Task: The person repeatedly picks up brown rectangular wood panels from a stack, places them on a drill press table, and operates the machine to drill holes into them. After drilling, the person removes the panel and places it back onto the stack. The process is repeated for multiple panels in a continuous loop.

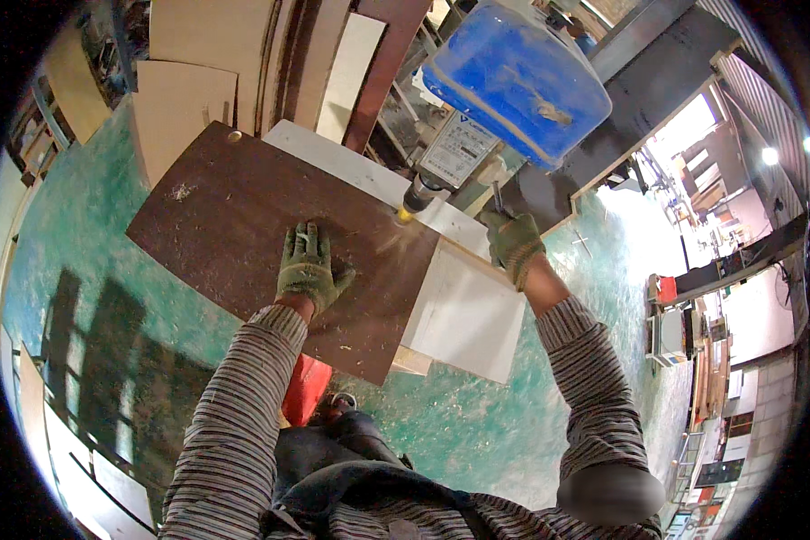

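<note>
A dark brown board (270,193) lies on the bed of a boring machine, with a round hole near its far left corner. My left hand (308,270), in a green knitted glove, rests flat on the board with fingers spread, holding nothing. Right of it, the machine's chuck (420,192) points down, and its yellow-collared bit (405,215) meets the board's surface near the far right edge. Whether the bit is inside the wood I cannot tell. My gloved right hand (515,241) is closed around the machine's lever (498,193), whose dark end sticks out above the fist.
The blue machine housing (517,81) stands over the far side. White panels (472,306) lie under and beside the brown board. Tall sheets (209,36) lean at the far left. Wood dust is scattered on the board. A red object (306,389) shows below the board's near edge.
</note>
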`<state>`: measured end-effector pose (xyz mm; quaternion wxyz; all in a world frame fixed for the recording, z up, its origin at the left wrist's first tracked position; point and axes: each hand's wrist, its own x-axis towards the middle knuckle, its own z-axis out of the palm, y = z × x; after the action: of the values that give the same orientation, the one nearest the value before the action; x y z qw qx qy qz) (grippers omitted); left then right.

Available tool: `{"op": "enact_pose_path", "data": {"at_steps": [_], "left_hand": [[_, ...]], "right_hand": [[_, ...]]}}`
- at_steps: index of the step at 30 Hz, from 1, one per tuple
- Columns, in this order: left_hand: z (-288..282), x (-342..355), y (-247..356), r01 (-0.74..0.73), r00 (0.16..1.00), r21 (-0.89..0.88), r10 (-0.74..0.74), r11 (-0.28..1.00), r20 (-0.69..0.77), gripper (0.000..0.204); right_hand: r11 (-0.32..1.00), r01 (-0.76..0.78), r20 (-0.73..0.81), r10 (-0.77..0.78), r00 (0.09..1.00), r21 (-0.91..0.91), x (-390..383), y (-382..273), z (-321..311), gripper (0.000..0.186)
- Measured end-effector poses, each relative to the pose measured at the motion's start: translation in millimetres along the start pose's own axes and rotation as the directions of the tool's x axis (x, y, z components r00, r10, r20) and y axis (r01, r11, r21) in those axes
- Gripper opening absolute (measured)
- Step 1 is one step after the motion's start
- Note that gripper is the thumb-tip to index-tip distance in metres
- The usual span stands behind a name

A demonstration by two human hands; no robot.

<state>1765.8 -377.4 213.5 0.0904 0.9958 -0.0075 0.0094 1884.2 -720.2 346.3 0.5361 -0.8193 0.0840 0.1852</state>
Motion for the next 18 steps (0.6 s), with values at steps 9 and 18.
{"op": "enact_pose_path", "data": {"at_steps": [9,18], "left_hand": [[-6.2,-1.3,-6.2,-0.017,1.0,0.025,0.017,1.0,0.007,0.096],[-5.5,0.9,2.2,-0.013,1.0,0.036,0.013,0.999,0.003,0.085]], "right_hand": [[0.901,0.16,-0.22,-0.075,0.973,0.404,21.4,32.3,32.2,0.024],[0.647,0.521,-0.322,-0.746,0.582,-0.556,53.7,82.9,32.0,0.023]]}}
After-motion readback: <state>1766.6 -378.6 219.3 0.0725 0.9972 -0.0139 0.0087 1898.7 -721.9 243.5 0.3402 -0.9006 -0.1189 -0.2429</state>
